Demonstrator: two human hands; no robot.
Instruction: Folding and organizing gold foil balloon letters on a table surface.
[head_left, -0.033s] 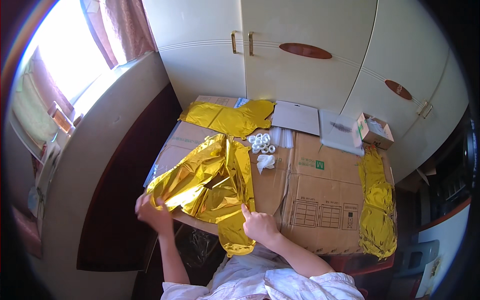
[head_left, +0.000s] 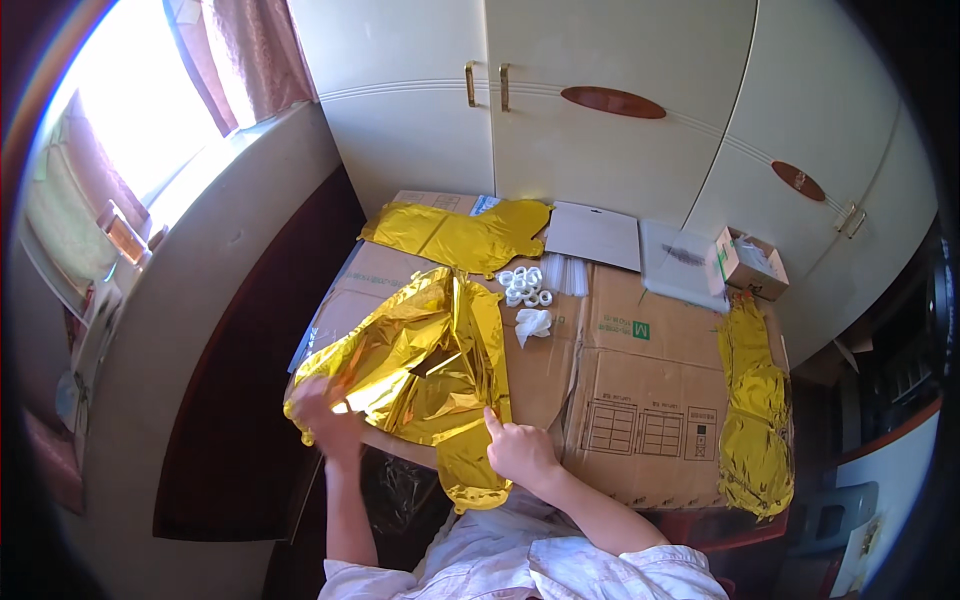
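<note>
A crumpled gold foil balloon [head_left: 420, 360] lies on flattened cardboard [head_left: 640, 410] in front of me. My left hand [head_left: 325, 418] grips the foil's near left edge, fingers closed over it. My right hand [head_left: 520, 452] rests at the foil's near right edge. Its fingers are curled, and the index finger points up and touches the foil beside a narrow strip that hangs over the cardboard's front edge.
A second gold foil balloon [head_left: 460, 235] lies flat at the back and a third [head_left: 755, 400] along the right edge. Small white rings [head_left: 525, 285], a crumpled white tissue [head_left: 533, 325], white sheets [head_left: 595, 235] and a small open box [head_left: 745, 262] sit nearby. White cupboard doors [head_left: 600, 150] stand behind.
</note>
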